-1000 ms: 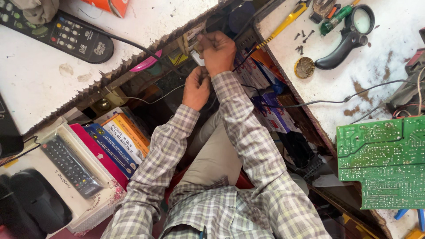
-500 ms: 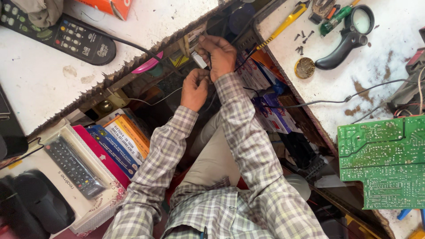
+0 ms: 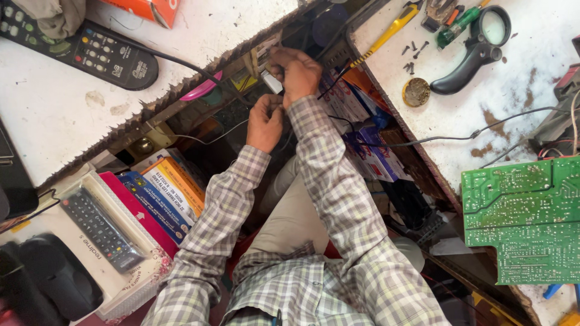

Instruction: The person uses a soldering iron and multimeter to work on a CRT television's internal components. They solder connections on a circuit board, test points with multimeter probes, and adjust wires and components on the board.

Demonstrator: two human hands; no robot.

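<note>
Both my hands reach into the dark gap between two white worktops. My right hand (image 3: 300,72) is closed around a small white box-shaped part (image 3: 271,82) at the edge of the left worktop. Just below it, my left hand (image 3: 266,122) pinches a thin black wire (image 3: 212,140) that runs off to the left. My checked shirt sleeves cover both forearms. What lies under my right palm is hidden.
On the left worktop (image 3: 72,115) lie a black remote control (image 3: 90,51) and an orange box (image 3: 151,9). The right worktop (image 3: 513,102) holds a magnifying glass (image 3: 477,51), a yellow-handled screwdriver (image 3: 386,36), a round tin (image 3: 417,92), and a green circuit board (image 3: 525,217). Stacked boxes (image 3: 160,196) sit lower left.
Both hands stay at the same spot in the gap. Only the fingers shift slightly around the white part and the wire.
</note>
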